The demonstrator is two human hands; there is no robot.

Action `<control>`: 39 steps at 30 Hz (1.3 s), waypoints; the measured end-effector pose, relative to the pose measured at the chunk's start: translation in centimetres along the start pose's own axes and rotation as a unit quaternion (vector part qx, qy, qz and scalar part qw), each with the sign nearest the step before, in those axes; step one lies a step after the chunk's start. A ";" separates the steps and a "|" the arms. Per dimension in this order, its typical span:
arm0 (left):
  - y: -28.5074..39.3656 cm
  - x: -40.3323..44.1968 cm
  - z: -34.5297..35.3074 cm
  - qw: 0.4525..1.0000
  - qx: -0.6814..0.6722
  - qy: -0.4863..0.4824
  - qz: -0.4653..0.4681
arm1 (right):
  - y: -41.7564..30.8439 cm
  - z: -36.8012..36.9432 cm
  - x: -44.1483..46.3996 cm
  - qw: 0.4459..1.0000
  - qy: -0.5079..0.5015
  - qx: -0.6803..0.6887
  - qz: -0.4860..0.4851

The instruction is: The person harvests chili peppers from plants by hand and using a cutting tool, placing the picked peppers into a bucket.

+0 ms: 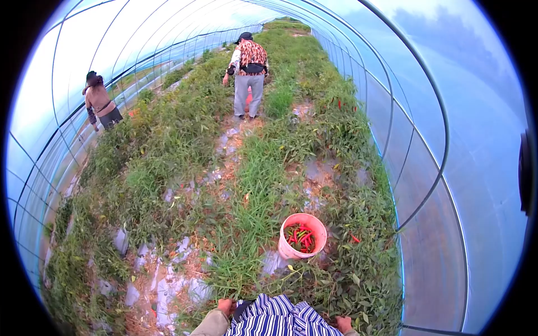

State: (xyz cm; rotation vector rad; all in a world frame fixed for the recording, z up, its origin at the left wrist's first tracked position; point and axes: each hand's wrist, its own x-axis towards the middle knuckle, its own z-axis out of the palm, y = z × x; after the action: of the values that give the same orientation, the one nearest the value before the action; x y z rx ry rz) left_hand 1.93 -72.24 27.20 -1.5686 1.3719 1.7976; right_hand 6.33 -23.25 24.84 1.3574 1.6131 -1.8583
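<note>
At the bottom of the head view, my left hand (227, 306) has its fingers curled in beside the striped cloth (280, 316) over my front; whether it holds the cloth's dark edge is unclear. My right hand (344, 323) is low at the other side of the cloth, close to green leaves, its fingers too small to make out. Ahead of me a pink bucket (286, 250) stands on the ground, partly filled with red and green peppers (301, 237). Neither hand touches the bucket. A red pepper (355, 239) shows among the plants right of it.
Rows of pepper plants (358, 207) and grass run ahead inside a hooped plastic tunnel. One person (251, 61) stands on the path ahead, back turned, near a reddish container. Another person (101, 101) is at the far left. A curved metal hoop (446, 129) rises at the right.
</note>
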 end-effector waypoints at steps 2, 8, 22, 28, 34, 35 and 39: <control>-0.1 -0.7 -0.1 1.000 -0.008 0.001 0.004 | 2.7 -1.0 2.7 0.999 -0.025 0.020 -0.032; 0.5 -1.2 0.5 0.999 0.027 0.027 0.032 | 1.6 0.2 2.8 1.000 -0.005 0.021 -0.006; 0.8 1.5 0.6 0.983 0.132 -0.039 0.119 | -2.3 2.2 1.3 0.995 -0.046 -0.081 0.038; 1.5 -0.9 1.3 0.989 0.103 -0.029 0.102 | -1.9 1.8 1.2 0.995 -0.049 -0.079 0.037; 1.2 0.1 0.3 0.870 0.414 -0.083 0.254 | -1.2 1.4 1.7 0.996 -0.057 -0.052 0.035; 1.0 0.3 0.3 0.815 0.483 -0.106 0.302 | -1.3 1.4 1.7 0.996 -0.054 -0.054 0.036; 0.8 0.8 0.9 0.970 0.160 -0.062 0.172 | -1.6 1.7 1.3 0.995 -0.066 -0.067 0.027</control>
State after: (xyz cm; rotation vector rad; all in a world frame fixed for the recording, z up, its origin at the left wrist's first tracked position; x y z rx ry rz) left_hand 0.59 -72.01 26.71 -1.0846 1.8516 1.7120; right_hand 3.73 -23.83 24.55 1.1843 1.5873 -1.7359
